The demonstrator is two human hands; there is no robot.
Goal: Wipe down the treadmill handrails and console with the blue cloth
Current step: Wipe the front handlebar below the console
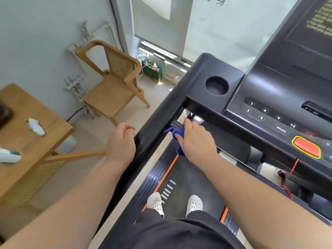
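I stand on a black treadmill. Its left handrail (158,121) runs diagonally from lower left up to the console (269,97) at the right. My right hand (195,139) grips the blue cloth (177,134) around a short black grip bar (176,125) just under the console's left end; most of the cloth is hidden beneath the hand. My left hand (122,141) lies against the outer side of the left handrail with its fingers loosely curled, holding nothing.
The console has a round cup holder (216,86), number buttons and an orange stop button (307,147). A wooden chair (115,81) and a wooden table (30,130) stand left of the treadmill. My white shoes (155,202) are on the belt.
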